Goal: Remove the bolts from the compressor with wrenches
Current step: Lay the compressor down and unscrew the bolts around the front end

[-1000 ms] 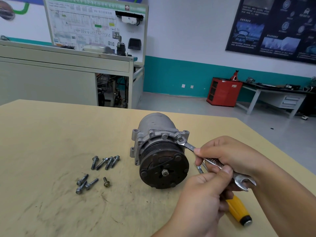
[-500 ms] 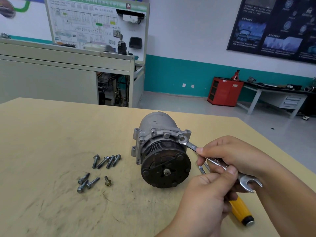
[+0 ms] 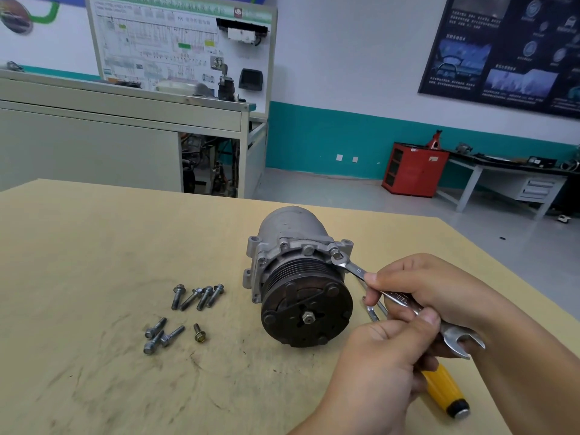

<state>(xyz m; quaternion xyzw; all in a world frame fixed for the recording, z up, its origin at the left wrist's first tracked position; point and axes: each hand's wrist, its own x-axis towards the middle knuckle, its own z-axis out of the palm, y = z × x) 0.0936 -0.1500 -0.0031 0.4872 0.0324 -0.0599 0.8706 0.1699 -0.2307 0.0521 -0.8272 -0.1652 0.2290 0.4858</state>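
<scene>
Head view: right grip and left grip both clasp wrench; its far end sits on compressor bolt

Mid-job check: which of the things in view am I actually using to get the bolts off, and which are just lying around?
In use:
compressor
wrench, gripped by right hand and left hand
bolt in the wrench's head
removed bolts on the table

Lying about:
second wrench beneath the hands
yellow-handled screwdriver
red cabinet in the background
</scene>
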